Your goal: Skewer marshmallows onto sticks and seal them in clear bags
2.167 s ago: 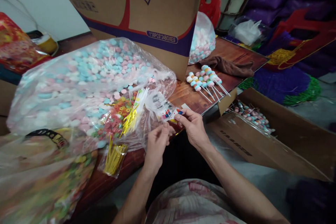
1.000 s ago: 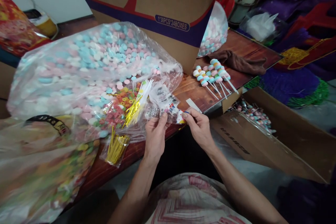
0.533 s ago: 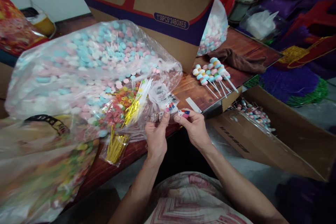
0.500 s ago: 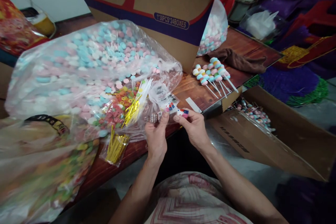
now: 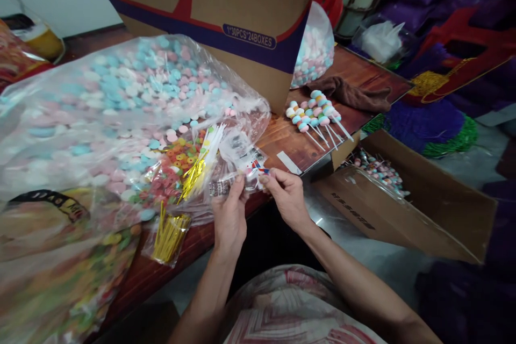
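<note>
At the table's near edge, my left hand [image 5: 230,214] is closed, thumb on top, around a small clear plastic packet [image 5: 220,187] with dark printed text. My right hand [image 5: 287,195] pinches its other end, where red and blue print shows. The fingers cover part of the packet. Right behind it lie more printed clear packets [image 5: 246,157]. White lollipop sticks [image 5: 209,153] and gold twist ties [image 5: 193,176] rest left of my hands, beside gummy rings [image 5: 163,177]. Candy skewers [image 5: 314,113] in pastel colours lie to the right on the table.
A big clear bag of pastel candies [image 5: 133,80] covers the left of the table [image 5: 270,140], before a tall carton [image 5: 258,5]. A bag of gummy rings [image 5: 92,279] is front left. An open carton [image 5: 439,209] with finished-looking skewers [image 5: 379,172] stands at right. A brown cloth [image 5: 350,94] lies behind.
The view has shifted, so the table's things sit further left. My right fingers have moved along the packet's printed end, and more of the packet shows between my hands.
</note>
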Motion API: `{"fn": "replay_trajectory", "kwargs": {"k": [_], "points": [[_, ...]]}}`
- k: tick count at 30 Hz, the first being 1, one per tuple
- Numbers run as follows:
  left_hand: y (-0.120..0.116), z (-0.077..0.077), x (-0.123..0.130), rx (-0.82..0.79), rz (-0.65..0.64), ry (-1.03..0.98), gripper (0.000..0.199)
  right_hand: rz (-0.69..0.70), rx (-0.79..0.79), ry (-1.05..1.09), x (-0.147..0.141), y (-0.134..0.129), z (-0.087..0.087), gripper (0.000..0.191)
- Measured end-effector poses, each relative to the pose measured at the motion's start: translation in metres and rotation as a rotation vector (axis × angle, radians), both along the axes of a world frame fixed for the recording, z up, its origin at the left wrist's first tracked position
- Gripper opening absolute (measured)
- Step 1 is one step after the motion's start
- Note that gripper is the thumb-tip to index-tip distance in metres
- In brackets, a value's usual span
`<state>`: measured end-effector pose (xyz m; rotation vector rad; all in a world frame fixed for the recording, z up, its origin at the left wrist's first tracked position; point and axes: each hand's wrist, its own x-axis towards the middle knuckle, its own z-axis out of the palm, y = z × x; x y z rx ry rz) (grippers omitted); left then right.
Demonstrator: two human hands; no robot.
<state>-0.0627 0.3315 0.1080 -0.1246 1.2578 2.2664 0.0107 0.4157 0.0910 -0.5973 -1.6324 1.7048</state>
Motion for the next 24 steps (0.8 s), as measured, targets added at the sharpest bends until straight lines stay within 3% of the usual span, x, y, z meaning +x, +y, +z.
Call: {"fn": "replay_trajectory", "kwargs": {"k": [5, 12, 20, 24], "points": [[-0.001, -0.004, -0.007, -0.018, 0.055, -0.126, 0.033, -0.162, 0.056, 0.053, 0.012, 0.001, -0.002, 0.034], [0.002, -0.002, -0.006, 0.035, 0.06, -0.16, 0.031, -0.108, 0.226, 0.022, 0.025, -0.003, 0.004, 0.017], [0.002, -0.007, -0.005, 0.046, 0.05, -0.098, 0.037, -0.112, -0.043, 0.042, 0.017, -0.003, -0.006, 0.018], [0.001, -0.013, -0.003, -0.005, 0.06, -0.018, 0.035, -0.118, -0.102, 0.029, 0.014, -0.004, -0.004, 0.017]]}}
